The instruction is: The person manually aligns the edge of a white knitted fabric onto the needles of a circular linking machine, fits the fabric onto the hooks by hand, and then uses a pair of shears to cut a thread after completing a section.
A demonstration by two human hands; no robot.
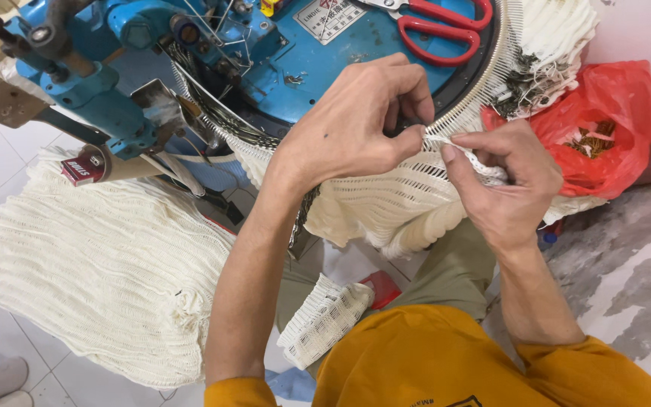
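A blue round linking machine (318,60) with a ring of fine metal points (476,83) fills the top of the view. Cream knitted fabric (386,203) hangs from the ring. My left hand (363,120) pinches the fabric edge against the points with thumb and forefinger. My right hand (502,181) grips the same fabric edge just to the right, fingers curled around it. Both hands nearly touch at the ring.
Red-handled scissors (438,26) lie on the machine top. A large pile of cream knitwear (92,264) sits at left. A red plastic bag (604,128) lies at right, and a small knitted piece (325,316) rests on my lap.
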